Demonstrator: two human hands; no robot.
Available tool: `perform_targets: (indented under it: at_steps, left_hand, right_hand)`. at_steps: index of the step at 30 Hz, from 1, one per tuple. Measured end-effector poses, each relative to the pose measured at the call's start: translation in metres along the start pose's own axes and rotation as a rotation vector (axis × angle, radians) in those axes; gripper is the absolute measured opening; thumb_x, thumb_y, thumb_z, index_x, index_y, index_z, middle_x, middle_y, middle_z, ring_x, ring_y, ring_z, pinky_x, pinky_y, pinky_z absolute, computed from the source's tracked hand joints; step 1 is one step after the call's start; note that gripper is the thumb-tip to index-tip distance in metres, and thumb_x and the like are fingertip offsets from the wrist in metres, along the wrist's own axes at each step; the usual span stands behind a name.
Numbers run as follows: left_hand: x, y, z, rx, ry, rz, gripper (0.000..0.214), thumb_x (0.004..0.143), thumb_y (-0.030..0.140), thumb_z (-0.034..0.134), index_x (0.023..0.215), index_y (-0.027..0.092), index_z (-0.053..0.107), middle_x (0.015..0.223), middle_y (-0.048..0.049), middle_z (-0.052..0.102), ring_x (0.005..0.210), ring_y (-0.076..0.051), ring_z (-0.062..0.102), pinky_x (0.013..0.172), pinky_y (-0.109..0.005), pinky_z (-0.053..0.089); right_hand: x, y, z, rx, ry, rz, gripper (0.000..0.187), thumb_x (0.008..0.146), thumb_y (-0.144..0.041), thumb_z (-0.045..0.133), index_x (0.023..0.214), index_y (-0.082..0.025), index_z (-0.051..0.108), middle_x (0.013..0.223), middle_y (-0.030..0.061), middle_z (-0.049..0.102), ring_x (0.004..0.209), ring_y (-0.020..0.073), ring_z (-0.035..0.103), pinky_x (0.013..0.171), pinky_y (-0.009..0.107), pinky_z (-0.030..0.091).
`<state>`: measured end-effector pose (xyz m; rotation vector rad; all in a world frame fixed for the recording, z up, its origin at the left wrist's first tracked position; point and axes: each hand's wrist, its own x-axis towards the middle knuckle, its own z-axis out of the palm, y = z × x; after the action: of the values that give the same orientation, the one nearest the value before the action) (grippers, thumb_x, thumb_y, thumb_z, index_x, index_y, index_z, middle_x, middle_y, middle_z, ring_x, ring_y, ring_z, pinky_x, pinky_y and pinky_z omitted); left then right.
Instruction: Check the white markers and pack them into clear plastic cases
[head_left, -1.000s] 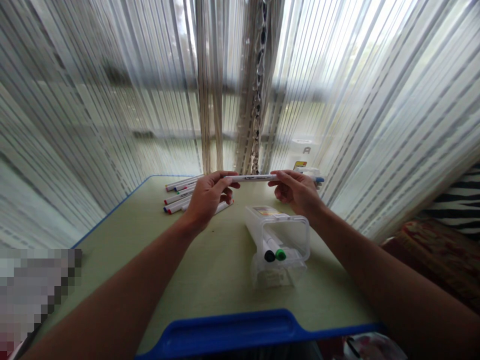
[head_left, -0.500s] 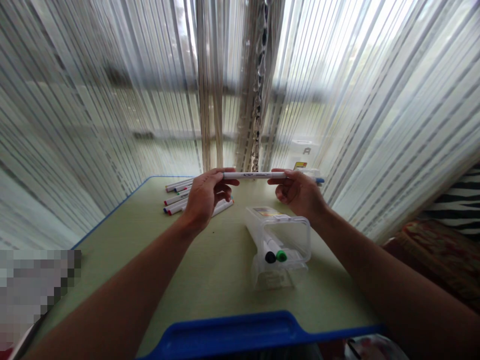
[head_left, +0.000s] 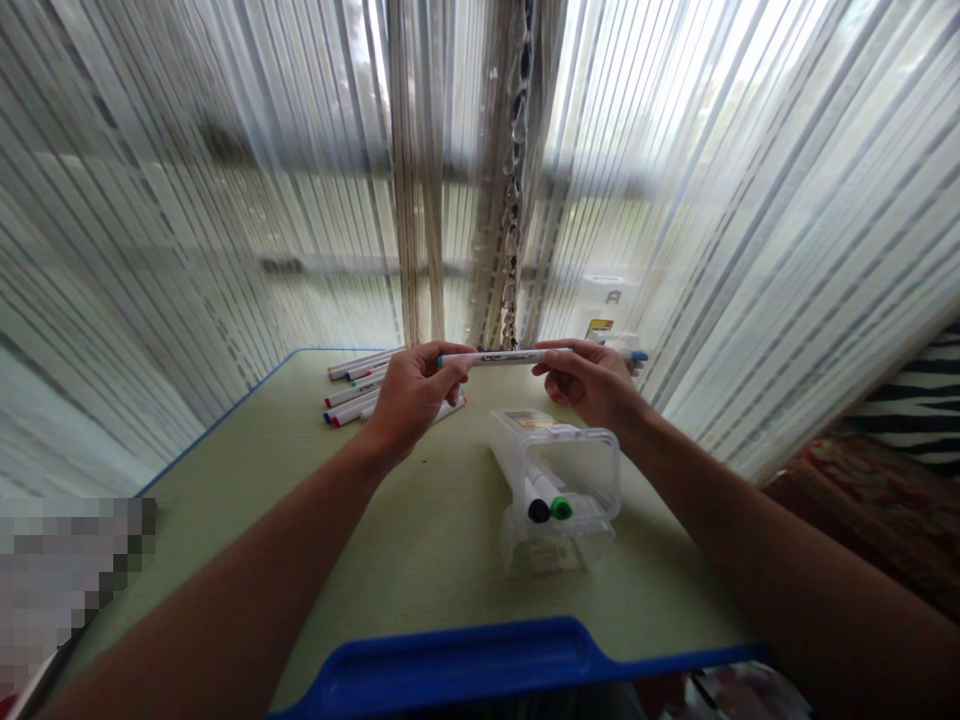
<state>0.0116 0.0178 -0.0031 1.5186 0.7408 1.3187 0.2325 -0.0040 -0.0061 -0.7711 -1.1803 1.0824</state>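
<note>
Between my two hands a white marker pen (head_left: 506, 357) is held level above the table, its teal end showing at the left. My left hand (head_left: 411, 393) pinches it near that end with thumb and fingers. My right hand (head_left: 589, 380) grips the other end, which is partly hidden by the fingers. Below lies a clear plastic case (head_left: 506, 450) on its side, its open mouth facing me. Inside it are a black-capped marker (head_left: 538, 510) and a green-capped marker (head_left: 561, 507). Several loose white markers (head_left: 349, 400) with coloured ends lie left of my left hand.
The pale green table (head_left: 420, 540) has a blue edge with a raised tray lip (head_left: 457, 660) at the front. A clear container (head_left: 611, 300) stands at the back right, before the string curtain (head_left: 300, 230). A zebra-striped cloth (head_left: 915, 400) is at far right.
My left fingers have shifted along the marker, so its teal end now shows past them. The right thumb now lies over the pen's right end. The case and loose markers stay in place.
</note>
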Motion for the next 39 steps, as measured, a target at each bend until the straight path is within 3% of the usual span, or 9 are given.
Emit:
perform_targets:
  at_steps: [5, 13, 26, 39]
  left_hand:
    - [0.0002, -0.0026, -0.0013, 0.028, -0.016, 0.022, 0.024, 0.076, 0.029, 0.077, 0.091, 0.011, 0.072, 0.057, 0.0033, 0.056, 0.047, -0.007, 0.050, 0.049, -0.021, 0.041]
    - [-0.0012, -0.0004, 0.0014, 0.003, -0.028, -0.021, 0.023, 0.077, 0.027, 0.077, 0.093, 0.012, 0.071, 0.074, -0.0047, 0.071, 0.049, -0.007, 0.055, 0.050, -0.023, 0.045]
    - [-0.0003, 0.0020, 0.0005, -0.137, -0.040, -0.038, 0.020, 0.079, 0.024, 0.072, 0.094, 0.011, 0.073, 0.076, -0.0081, 0.074, 0.053, -0.009, 0.058, 0.053, -0.023, 0.049]
    - [-0.0002, 0.0018, -0.0011, -0.122, -0.060, -0.040, 0.023, 0.077, 0.023, 0.077, 0.097, 0.011, 0.073, 0.079, -0.0080, 0.074, 0.052, -0.007, 0.057, 0.055, -0.022, 0.048]
  right_hand:
    - [-0.0008, 0.0029, -0.0007, -0.048, -0.017, -0.011, 0.026, 0.065, -0.028, 0.089, 0.085, -0.017, 0.076, 0.066, 0.0005, 0.071, 0.044, 0.0066, 0.054, 0.038, 0.018, 0.039]
    - [-0.0015, 0.0030, 0.0002, -0.070, -0.022, -0.006, 0.022, 0.070, -0.032, 0.086, 0.080, -0.017, 0.074, 0.066, 0.0013, 0.072, 0.043, 0.0075, 0.057, 0.037, 0.018, 0.040]
    - [-0.0002, -0.0008, 0.0004, -0.019, -0.001, 0.022, 0.022, 0.069, -0.032, 0.085, 0.081, -0.016, 0.076, 0.066, 0.0030, 0.074, 0.039, 0.0072, 0.055, 0.035, 0.019, 0.040]
    - [0.0002, -0.0012, -0.0005, -0.007, -0.017, 0.003, 0.022, 0.068, -0.030, 0.086, 0.083, -0.017, 0.076, 0.066, 0.0024, 0.074, 0.040, 0.0067, 0.055, 0.036, 0.018, 0.040]
